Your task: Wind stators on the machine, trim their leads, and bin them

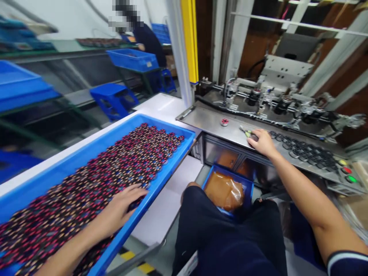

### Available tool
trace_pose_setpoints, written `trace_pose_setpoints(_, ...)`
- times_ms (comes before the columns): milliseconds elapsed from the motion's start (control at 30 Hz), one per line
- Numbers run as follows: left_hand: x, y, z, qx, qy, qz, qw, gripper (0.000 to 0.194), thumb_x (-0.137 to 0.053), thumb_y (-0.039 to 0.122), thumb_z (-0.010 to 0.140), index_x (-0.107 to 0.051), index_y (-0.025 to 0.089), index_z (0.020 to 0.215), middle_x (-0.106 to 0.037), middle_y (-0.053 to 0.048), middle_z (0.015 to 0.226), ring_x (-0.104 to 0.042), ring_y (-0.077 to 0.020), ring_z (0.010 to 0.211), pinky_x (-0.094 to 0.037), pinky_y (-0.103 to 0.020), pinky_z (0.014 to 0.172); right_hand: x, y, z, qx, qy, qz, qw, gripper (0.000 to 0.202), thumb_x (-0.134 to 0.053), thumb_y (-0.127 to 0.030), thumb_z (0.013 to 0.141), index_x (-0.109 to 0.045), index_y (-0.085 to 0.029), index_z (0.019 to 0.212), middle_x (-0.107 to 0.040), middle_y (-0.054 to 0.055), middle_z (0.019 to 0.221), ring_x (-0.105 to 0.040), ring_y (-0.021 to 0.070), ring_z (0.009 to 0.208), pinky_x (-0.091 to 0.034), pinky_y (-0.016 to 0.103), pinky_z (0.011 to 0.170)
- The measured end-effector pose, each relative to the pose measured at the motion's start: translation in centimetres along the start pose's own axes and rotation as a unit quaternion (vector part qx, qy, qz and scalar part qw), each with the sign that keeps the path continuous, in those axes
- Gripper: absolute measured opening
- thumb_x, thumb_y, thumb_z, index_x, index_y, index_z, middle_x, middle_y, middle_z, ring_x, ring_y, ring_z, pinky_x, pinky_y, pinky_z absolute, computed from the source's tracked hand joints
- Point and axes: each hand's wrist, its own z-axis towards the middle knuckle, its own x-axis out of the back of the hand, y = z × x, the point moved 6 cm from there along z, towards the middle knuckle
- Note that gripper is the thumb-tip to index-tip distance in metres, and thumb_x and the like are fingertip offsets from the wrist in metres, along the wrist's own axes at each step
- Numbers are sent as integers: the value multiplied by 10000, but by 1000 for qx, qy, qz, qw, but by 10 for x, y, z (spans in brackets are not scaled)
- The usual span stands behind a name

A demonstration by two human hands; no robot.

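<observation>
My left hand (123, 205) is in a long blue tray (169, 174) filled with small round red-and-black parts with copper-coloured spots (115, 165), which look like wound motor cores. Its fingers and thumb are apart over the parts by the tray's near side; the fingertips are partly hidden among them. On the metal bench, my right hand (262, 142) closes around the green handles of small pliers (246, 132), whose jaws point away to the left. A single red-and-white round part (224, 122) stands on the bench, left of the pliers.
Several black ring-shaped parts (304, 149) cover the bench at right, beside coloured push buttons (347, 170). Machine fixtures (261, 96) line the back. A blue bin (211, 174) with brown plastic-wrapped contents sits below. Another person (149, 40) works behind blue stools (110, 96).
</observation>
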Motion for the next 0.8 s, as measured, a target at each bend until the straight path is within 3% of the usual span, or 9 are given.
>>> trace_pose_setpoints(67,9,-4,6,-44,11,6,999,280,-727,483,757,-747,393,1022,-818,37,886,-748,-300,872,-608,-334,645,-1,0,-1,-3,-3,8,1000,453,-613,-402,868,-704,-93,1186,-670,194,1270,-577,306,1193,-419,411,1077)
trace_pose_setpoints(100,15,-6,17,-35,18,11,999,300,-724,535,755,-742,402,1023,-816,41,888,-747,-307,875,-613,-346,665,-2,-1,-2,-4,-5,13,1000,449,-614,-395,875,-699,-88,1191,-666,196,1274,-571,308,1202,-412,409,1084)
trace_pose_setpoints(167,28,-7,58,26,36,18,999,306,-682,583,784,-737,408,1029,-811,29,952,-744,-318,918,-618,-394,809,-2,-3,-3,-6,-13,24,1000,430,-616,-377,888,-694,-82,1192,-661,198,1272,-565,310,1211,-408,407,1089)
trace_pose_setpoints(233,30,-3,121,92,51,-20,994,355,-659,624,780,-748,364,1004,-796,-12,1045,-729,-342,990,-552,-482,1001,-2,-4,-3,-7,-20,33,999,404,-621,-357,900,-689,-78,1185,-654,201,1270,-559,313,1220,-408,417,1090)
trace_pose_setpoints(300,11,5,196,126,23,-80,989,413,-707,599,748,-744,289,1019,-784,-44,1097,-700,-354,1099,-464,-529,1114,-2,-5,-4,-10,-26,39,999,377,-638,-344,910,-681,-81,1176,-647,193,1271,-558,311,1228,-416,442,1089)
trace_pose_setpoints(400,-37,20,299,120,0,-126,985,491,-733,488,735,-690,190,1122,-787,-95,1069,-723,-324,1066,-522,-495,1050,0,-7,-7,-15,-27,37,999,336,-664,-369,936,-659,-128,1169,-641,131,1268,-584,283,1207,-456,491,1060)
trace_pose_setpoints(467,-71,31,346,116,-18,-163,980,599,-756,439,680,-645,144,1189,-786,-138,1083,-748,-311,999,-577,-454,952,4,-10,-10,-18,-20,31,999,310,-655,-396,960,-654,-158,1160,-645,96,1255,-612,257,1167,-497,494,1023)
trace_pose_setpoints(600,-116,51,388,95,-46,-222,969,805,-801,417,550,-577,117,1262,-800,-146,1039,-772,-297,905,-604,-427,865,8,-14,-14,-20,1,17,1000,291,-643,-395,978,-660,-163,1152,-664,88,1219,-646,233,1107,-549,461,969)
trace_pose_setpoints(800,-127,50,398,101,-30,-258,960,855,-826,530,486,-579,152,1212,-794,-95,878,-766,-333,830,-577,-540,911,0,-11,-10,-36,13,42,998,319,-658,-392,970,-653,-153,1182,-660,93,1235,-647,246,1129,-554,477,971)
